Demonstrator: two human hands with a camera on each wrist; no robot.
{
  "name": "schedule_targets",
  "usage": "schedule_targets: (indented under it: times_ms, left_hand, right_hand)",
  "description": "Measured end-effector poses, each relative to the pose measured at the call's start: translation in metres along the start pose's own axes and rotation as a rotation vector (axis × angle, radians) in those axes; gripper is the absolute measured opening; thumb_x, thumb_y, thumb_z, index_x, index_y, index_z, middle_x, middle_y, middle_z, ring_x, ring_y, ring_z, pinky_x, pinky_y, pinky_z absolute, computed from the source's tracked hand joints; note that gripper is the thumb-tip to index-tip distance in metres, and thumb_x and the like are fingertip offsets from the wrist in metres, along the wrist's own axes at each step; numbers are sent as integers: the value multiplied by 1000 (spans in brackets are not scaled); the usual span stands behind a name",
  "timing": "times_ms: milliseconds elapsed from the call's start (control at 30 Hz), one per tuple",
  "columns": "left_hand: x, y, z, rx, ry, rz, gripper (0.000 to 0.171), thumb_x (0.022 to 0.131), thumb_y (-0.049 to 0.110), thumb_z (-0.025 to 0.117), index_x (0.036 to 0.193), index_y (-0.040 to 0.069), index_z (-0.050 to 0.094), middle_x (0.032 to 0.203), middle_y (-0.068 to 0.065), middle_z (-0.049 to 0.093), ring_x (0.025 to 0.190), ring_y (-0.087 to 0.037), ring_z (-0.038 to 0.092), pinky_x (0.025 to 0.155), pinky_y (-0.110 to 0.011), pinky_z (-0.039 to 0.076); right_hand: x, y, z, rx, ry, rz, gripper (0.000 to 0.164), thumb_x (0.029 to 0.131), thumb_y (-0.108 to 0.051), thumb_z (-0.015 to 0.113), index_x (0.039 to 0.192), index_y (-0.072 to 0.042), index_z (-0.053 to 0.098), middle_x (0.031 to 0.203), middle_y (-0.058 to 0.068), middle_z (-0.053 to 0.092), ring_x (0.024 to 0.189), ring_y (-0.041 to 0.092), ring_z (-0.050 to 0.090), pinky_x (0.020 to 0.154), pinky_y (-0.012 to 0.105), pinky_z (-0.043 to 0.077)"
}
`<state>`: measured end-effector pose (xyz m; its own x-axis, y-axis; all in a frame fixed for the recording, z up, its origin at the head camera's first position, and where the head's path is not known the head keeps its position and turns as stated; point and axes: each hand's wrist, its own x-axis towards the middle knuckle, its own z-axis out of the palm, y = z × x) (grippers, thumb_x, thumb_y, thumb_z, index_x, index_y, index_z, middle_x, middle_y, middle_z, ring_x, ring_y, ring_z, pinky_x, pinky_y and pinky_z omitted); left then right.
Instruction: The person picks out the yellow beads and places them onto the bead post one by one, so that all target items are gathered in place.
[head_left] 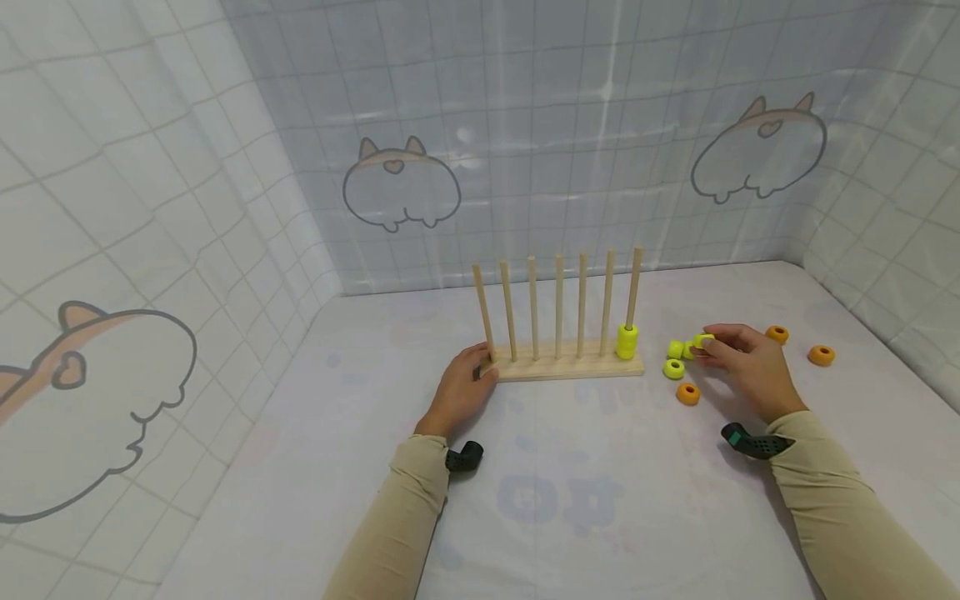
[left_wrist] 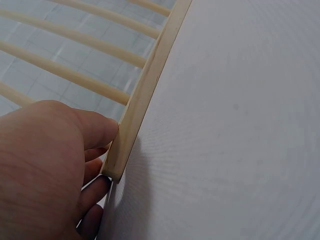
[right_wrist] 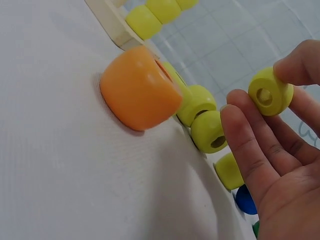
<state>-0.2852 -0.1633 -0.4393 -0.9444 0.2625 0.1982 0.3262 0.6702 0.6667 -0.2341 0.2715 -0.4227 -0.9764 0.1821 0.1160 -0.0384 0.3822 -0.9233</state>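
Note:
A wooden peg rack [head_left: 558, 367] with several upright pegs stands in the middle of the table. Yellow beads [head_left: 627, 342] are stacked low on its rightmost peg. At the rack's left end, my left hand [head_left: 459, 390] grips the base [left_wrist: 132, 117], thumb on its upper side and the other fingers around the end. My right hand [head_left: 750, 371] pinches a yellow bead [right_wrist: 270, 92] above the table, its hole showing in the right wrist view. Just left of that hand lie loose yellow beads [head_left: 673, 369] and an orange bead [head_left: 688, 393].
Two more orange beads, one nearer [head_left: 777, 335] and one farther right [head_left: 821, 356], lie beyond the right hand. A blue bead [right_wrist: 246, 200] and a bit of green [right_wrist: 256, 229] show past the palm. Tiled-pattern sheets [head_left: 525, 150] wall the table at the back and sides.

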Motion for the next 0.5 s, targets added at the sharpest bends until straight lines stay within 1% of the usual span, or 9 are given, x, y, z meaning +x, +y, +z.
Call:
schedule_targets:
  times_ms: [267,500]
  left_hand:
    - [1,-1,0,6,-2,18,44,99,18,61,137,-3,58,150,-10,48,142,-28,39,117,-42,31]
    - [0,0,-1,7,0,18,44,99,18,61,138,-2,58,151,-10,48,141,-29,39,117,-43,30]
  right_hand:
    - [-2,-1,0,74,-16,-48,47,102,-28,60,134,5,52,116,8,59,94,4,67,81,20,57]
    - [-1,-1,1,100,-21,-66,42,102,-25,61,132,4,53,116,8,59,96,6,66,83,21,56]
